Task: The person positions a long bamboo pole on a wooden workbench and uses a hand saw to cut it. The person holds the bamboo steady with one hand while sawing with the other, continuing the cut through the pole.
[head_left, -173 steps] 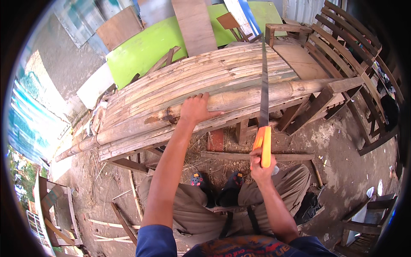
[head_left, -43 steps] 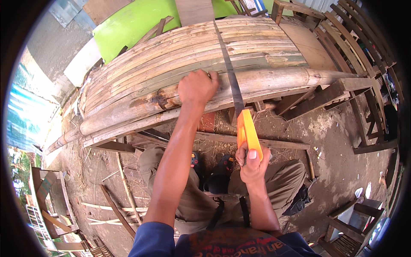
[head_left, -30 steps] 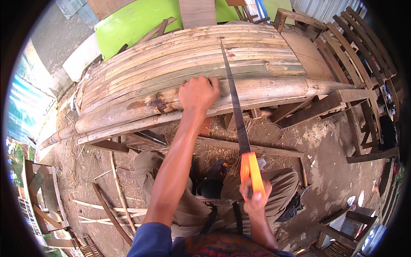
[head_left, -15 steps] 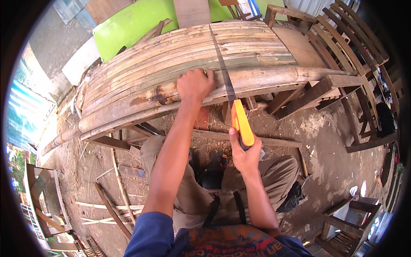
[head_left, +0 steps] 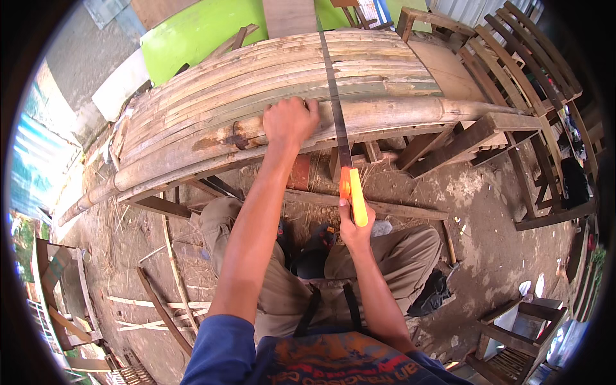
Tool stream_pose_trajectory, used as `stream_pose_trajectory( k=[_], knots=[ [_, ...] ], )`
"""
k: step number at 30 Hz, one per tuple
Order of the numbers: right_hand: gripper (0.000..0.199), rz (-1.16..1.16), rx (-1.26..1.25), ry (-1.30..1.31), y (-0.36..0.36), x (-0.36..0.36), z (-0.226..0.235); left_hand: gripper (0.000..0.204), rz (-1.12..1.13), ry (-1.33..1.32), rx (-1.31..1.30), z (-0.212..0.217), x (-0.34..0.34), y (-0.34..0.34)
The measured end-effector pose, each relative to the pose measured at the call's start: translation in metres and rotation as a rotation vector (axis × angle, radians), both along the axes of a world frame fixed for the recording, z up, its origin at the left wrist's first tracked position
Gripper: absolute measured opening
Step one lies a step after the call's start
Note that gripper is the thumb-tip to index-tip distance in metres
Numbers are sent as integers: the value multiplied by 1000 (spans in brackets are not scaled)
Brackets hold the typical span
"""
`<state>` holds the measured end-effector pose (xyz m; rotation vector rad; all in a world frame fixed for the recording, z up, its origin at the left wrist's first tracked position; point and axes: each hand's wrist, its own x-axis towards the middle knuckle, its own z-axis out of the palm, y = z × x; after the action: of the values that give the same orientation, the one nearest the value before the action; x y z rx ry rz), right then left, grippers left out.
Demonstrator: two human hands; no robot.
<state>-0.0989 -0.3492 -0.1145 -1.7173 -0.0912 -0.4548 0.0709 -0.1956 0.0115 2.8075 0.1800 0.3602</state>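
A thick bamboo pole runs across the front edge of a slatted bamboo bench top. My left hand is wrapped over the pole just left of the saw. In my right hand is the yellow-and-orange handle of a handsaw, held low in front of the bench. Its long dark blade crosses the pole and points away from me over the slats. I cannot tell how deep the teeth sit in the bamboo.
Dark wooden frames stand under and beside the bench on the right, near a slatted chair. Bamboo strips lie on the dirt floor at left. A small wooden stool stands at lower right. Green panels lie behind.
My right hand has drawn the saw handle toward me and slightly left. The blade's far end now shows beyond the slats' far edge. My left hand keeps its hold on the pole.
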Motion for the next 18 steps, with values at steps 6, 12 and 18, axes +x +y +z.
stream_pose_trajectory(
  k=[6,12,18],
  knots=[
    [10,-94,259,90,17,-6,37,56,29,58,52,-3,0,6],
    [14,-94,99,-509,-5,-16,-4,58,30,60,51,1,3,2],
    [17,-77,228,-87,-15,-45,-7,60,-22,75,0,-3,5,8]
  ],
)
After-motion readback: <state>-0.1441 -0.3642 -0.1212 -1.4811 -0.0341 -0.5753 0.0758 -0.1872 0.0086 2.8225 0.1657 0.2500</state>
